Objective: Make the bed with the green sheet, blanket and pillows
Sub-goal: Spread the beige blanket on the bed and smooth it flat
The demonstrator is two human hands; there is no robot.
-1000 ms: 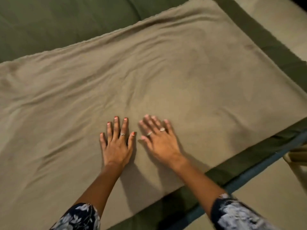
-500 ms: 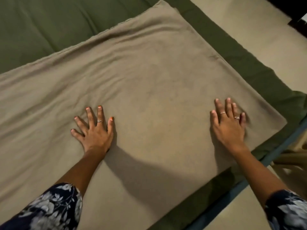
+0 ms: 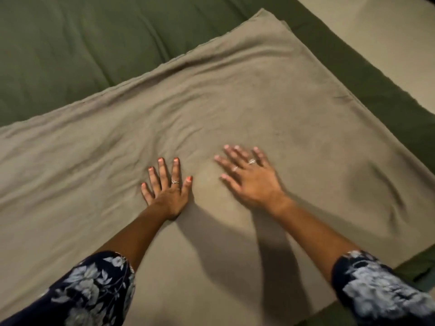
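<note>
two hands flat, fingers spread, left hand (image 3: 167,190) and right hand (image 3: 250,178) pressing one wrinkly tan blanket (image 3: 270,102), one green sheet (image 3: 70,43) underneath

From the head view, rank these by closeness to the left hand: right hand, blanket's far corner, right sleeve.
Measured from the left hand:
1. Right hand, just beside it on the blanket.
2. Right sleeve, lower right.
3. Blanket's far corner, top, by the green sheet.

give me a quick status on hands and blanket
Left hand and right hand open, flat on tan blanket. Blanket over green sheet, creases remain. Nothing in the way.
</note>
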